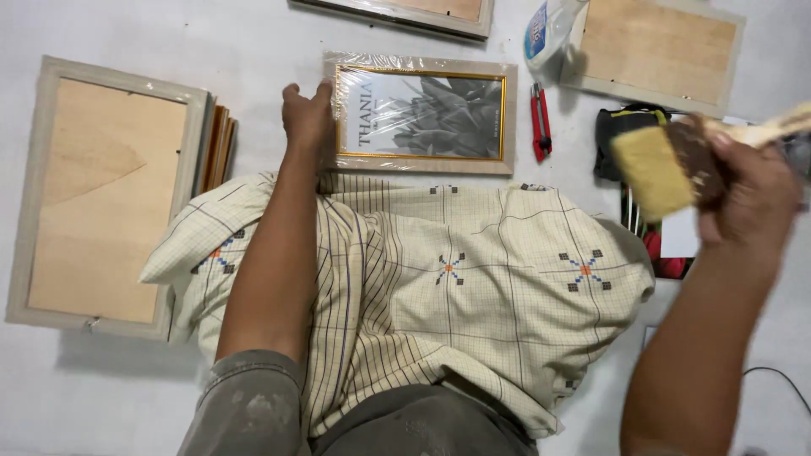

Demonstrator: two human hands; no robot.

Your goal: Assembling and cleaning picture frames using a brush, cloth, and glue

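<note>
Even, soft overhead light, faint shadows beside the frames, glare on the plastic wrap [372, 63], motion blur on the right hand [743, 190].

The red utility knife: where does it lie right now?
In the head view, the red utility knife lies on the white surface right of the plastic-wrapped picture frame, below the plastic bottle.

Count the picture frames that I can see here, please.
4: a wrapped frame under the left hand, a face-down one far left, two at the top edge. More may lie stacked beside the left one.
</note>
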